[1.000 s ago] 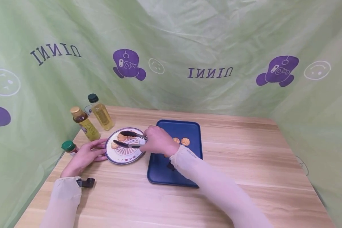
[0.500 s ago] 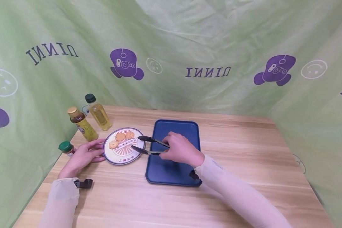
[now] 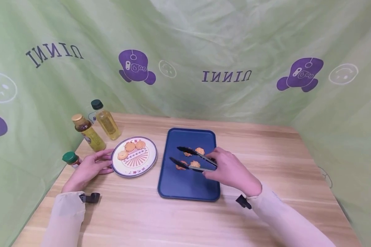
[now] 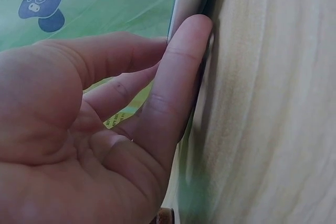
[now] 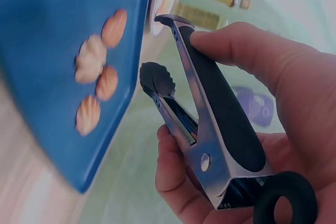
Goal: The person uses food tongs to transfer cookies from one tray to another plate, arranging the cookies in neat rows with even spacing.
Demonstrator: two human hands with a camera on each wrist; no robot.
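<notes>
At the far left stands a small jar with a green lid; the left hand lies beside it, fingers relaxed and slightly apart, fingertips touching the plate's rim. Behind are a yellow-labelled bottle with a gold cap and a clear bottle of pale oil with a dark-green cap, neither touched by a hand.

Next comes a round white plate with a dark-blue rim and a red fan print. Three golden-brown biscuits lie on its far half: that much looks done. To the right, near but apart, a rectangular dark-blue tray carries four golden swirled biscuits, grouped around its middle, which look like what is left. By that split, the work seems just under half done.

Black-tipped metal tongs reach over these four, arms apart, with no biscuit seen between the tips. The right hand is clamped around their handles, above the bench.
</notes>
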